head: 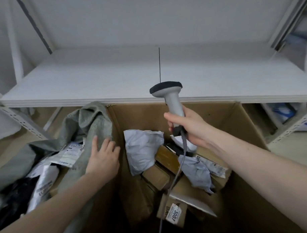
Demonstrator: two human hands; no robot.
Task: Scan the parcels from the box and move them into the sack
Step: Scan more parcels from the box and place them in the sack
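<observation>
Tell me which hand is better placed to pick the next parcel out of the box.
The left hand, I think. It holds nothing and only rests on the sack beside the box. The right hand grips the scanner over the parcels, such as the grey bag.

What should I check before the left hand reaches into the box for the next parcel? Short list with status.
1. Scanner held: ok, right hand grips the handle, head pointing up and away.
2. Left hand free: ok, fingers lie flat on the sack edge, holding nothing.
3. Sack mouth open: ok, parcels already show inside, though the cloth is bunched against the box wall.
4. Parcel reachable: ok, a grey bag parcel lies on top of the pile.
5. Its label facing up: cannot tell, none visible on it.
6. Scanner cable clear: not ok, it trails down across the parcels.
</observation>
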